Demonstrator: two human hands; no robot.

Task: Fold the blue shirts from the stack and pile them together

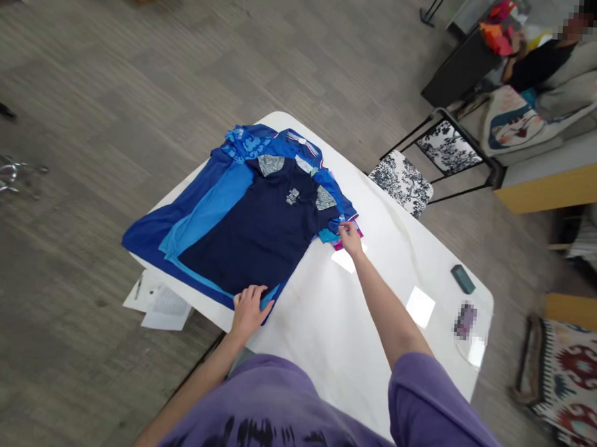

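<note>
Several shirts lie stacked flat on the white table. On top is a dark navy T-shirt (pixel 258 228) with grey patterned patches at its shoulders and a small print on the chest. Beneath it show a light blue shirt (pixel 206 212) and a darker blue collared shirt (pixel 161 226). My left hand (pixel 248 309) rests on the hems at the near edge, thumb apart from the fingers. At the sleeve end on the right, my right hand (pixel 350 238) pinches the edge of a blue sleeve. Teal and pink fabric (pixel 338 244) peeks out there.
The white table (pixel 319 304) carries a dark green case (pixel 462 279) and a blurred purple item (pixel 465 320) at its right end. A patterned chair (pixel 403 182) stands beyond the far edge. Papers (pixel 167 307) lie below the left edge. A person (pixel 541 66) sits at upper right.
</note>
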